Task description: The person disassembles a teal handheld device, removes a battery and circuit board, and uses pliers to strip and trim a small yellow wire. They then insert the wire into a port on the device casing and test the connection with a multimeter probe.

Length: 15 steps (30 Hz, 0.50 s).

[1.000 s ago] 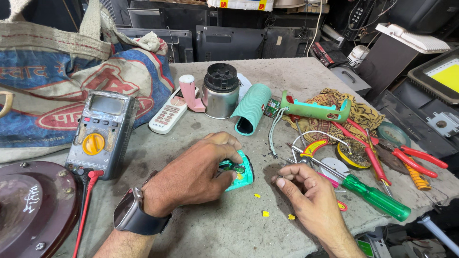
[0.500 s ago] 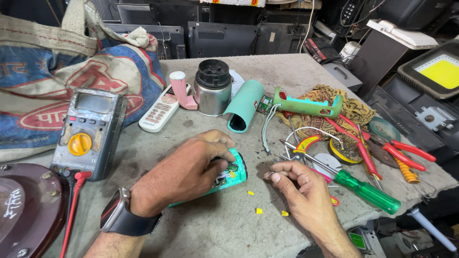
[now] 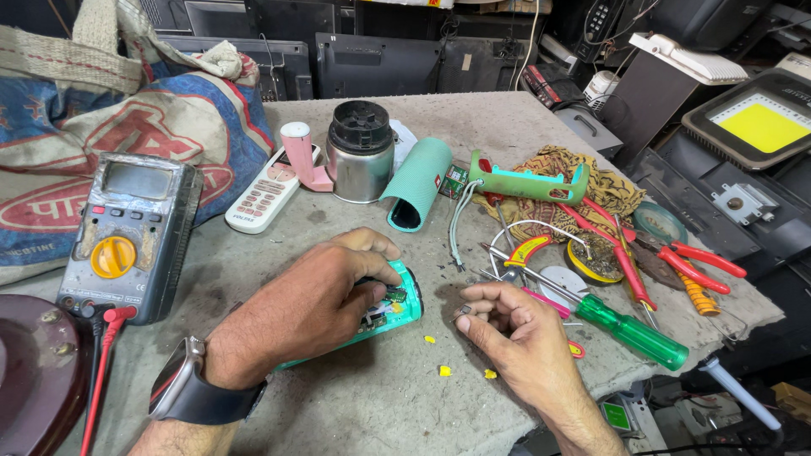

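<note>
My left hand (image 3: pixel 308 304) lies over a teal cylindrical gadget (image 3: pixel 397 311) on the grey table (image 3: pixel 380 405), gripping it with fingers curled over its open end, where a small circuit board shows. A dark watch sits on that wrist. My right hand (image 3: pixel 515 333) rests just right of the gadget, its fingertips pinched on a tiny dark part (image 3: pixel 463 311). A few small yellow bits (image 3: pixel 443 370) lie on the table between and below the hands.
A grey multimeter (image 3: pixel 127 236) with red probe lead stands left. Behind: white remote (image 3: pixel 262 198), pink piece (image 3: pixel 300 156), metal can (image 3: pixel 359 152), teal sleeve (image 3: pixel 418 181), green shell (image 3: pixel 528 181). Right: green-handled screwdriver (image 3: pixel 629 329), red pliers (image 3: pixel 697 262). A cloth bag (image 3: pixel 110 118) lies far left.
The view shifted slightly. My left hand turned the teal gadget so its open end faces right, and my right hand drew its fingers together near it.
</note>
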Motion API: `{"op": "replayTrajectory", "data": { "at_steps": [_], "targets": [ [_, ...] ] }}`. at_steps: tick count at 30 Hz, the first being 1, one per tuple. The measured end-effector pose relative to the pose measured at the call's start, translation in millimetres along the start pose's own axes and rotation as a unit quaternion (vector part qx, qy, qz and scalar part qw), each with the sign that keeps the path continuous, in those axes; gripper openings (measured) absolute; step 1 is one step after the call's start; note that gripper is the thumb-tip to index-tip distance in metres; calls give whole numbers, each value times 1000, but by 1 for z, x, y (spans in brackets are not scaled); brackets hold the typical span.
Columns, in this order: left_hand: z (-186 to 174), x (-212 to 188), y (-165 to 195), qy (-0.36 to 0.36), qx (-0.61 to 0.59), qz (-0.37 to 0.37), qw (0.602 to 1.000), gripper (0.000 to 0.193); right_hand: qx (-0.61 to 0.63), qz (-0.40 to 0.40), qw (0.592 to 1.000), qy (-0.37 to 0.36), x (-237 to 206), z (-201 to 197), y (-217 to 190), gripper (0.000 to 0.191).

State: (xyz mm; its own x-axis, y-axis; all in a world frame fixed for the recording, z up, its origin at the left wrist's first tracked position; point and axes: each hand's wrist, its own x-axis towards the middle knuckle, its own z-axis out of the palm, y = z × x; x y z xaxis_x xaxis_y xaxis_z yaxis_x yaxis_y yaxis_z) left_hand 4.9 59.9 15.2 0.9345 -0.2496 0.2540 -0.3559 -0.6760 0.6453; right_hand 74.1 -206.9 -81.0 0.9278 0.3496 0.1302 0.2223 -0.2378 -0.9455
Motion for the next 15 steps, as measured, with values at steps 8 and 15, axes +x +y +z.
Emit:
{"op": "replayTrajectory", "data": {
  "at_steps": [8, 15],
  "targets": [
    [0, 0, -1, 8, 7, 31, 999, 20, 14, -5, 1000, -6, 1, 1, 1, 35],
    [1, -1, -1, 19, -1, 39, 999, 18, 29, -20, 999, -10, 1, 0, 2, 35]
  ]
}}
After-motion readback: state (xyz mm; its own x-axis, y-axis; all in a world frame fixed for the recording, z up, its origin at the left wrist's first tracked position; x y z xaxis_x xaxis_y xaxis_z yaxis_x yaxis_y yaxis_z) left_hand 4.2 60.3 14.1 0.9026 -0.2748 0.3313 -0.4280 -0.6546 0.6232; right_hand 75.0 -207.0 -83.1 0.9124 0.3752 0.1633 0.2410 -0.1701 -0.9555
